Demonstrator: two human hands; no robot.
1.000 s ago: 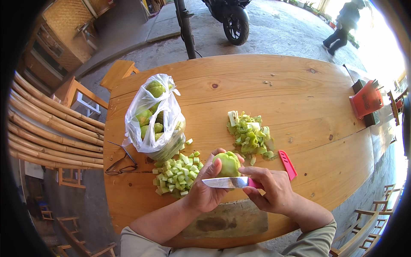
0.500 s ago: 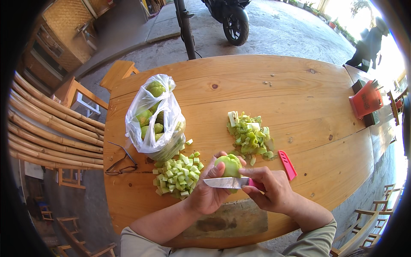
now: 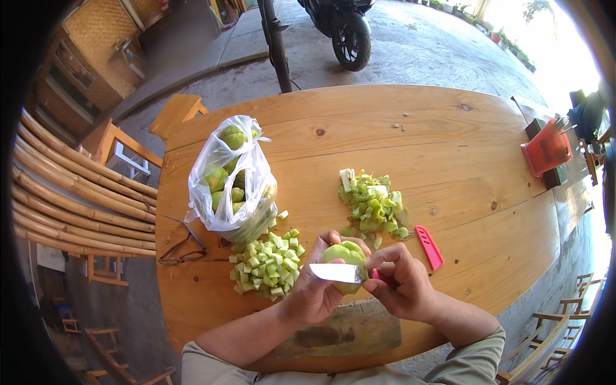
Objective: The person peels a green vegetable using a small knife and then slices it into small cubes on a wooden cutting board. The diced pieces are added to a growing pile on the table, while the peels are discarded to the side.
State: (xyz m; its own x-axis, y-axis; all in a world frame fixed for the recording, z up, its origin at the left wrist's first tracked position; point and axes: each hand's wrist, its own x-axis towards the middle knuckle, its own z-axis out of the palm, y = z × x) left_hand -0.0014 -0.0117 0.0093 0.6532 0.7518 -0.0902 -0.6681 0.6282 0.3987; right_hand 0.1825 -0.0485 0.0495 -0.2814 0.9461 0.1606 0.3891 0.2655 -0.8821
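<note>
My left hand [image 3: 316,294] is closed around a pale green chayote [image 3: 344,252], its skin partly pared off. Across the fruit's near side lies the broad blade of a knife [image 3: 338,273]; its pink handle is mostly hidden inside my closed right hand [image 3: 405,287]. Just beyond my hands is a heap of green peelings [image 3: 377,210] with a few pale chunks. A pile of diced chayote [image 3: 264,264] sits left of my left hand. Behind it stands a white plastic bag [image 3: 247,217] of whole chayotes. Beneath my hands lies a worn wooden cutting board [image 3: 350,330].
A pink blade cover [image 3: 429,248] rests right of the peelings. Folded eyeglasses [image 3: 183,247] lie near the wooden table's [image 3: 443,160] left edge. An orange container [image 3: 547,151] stands at the far right. Beyond the table are a motorbike [image 3: 350,38] and a dark post [image 3: 277,51].
The knife has shifted slightly left across the chayote, and its blade now catches bright light. My right fingers have lifted a little. The dark-clothed person at far right has moved nearer the table's end.
</note>
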